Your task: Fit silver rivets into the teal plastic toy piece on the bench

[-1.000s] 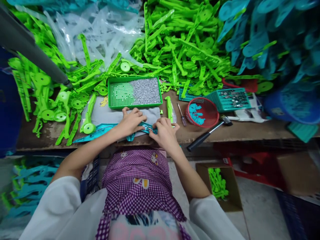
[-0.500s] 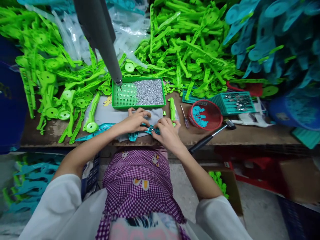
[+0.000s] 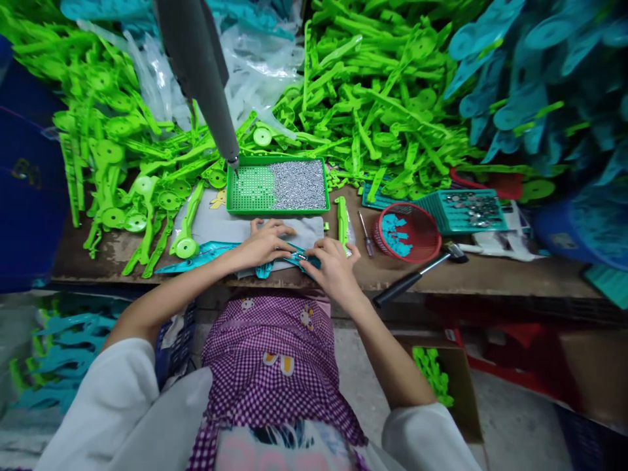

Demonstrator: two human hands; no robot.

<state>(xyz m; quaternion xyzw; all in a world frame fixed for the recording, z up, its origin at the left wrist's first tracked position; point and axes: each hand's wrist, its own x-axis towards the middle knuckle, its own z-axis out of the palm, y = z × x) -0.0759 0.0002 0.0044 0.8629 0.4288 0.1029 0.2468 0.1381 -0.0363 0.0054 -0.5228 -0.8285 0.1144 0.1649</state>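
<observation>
A long translucent blue plastic part (image 3: 196, 258) lies along the bench's front edge, on a grey cloth (image 3: 206, 226). My left hand (image 3: 267, 245) rests over its middle, fingers bent and their tips closed on it. At its right end my right hand (image 3: 334, 265) grips it between thumb and fingers. A small shiny metal piece (image 3: 301, 257) shows between my two sets of fingertips, seated on the blue part. Just behind my hands stands a green tray (image 3: 250, 210) with many small metal pins. Part of the blue piece is hidden under my fingers.
Overhead hangs a grey power driver (image 3: 210, 91), its tip above the tray. Heaps of green plastic parts (image 3: 383, 98) fill the back. Rightward are a screwdriver (image 3: 367, 237), a red basket (image 3: 432, 239), a hammer (image 3: 415, 275) and a teal tray (image 3: 441, 226).
The view has shifted slightly, so the bench things appear further right. My left fingertips have moved closer to the metal piece. Both hands stay on the blue part.
</observation>
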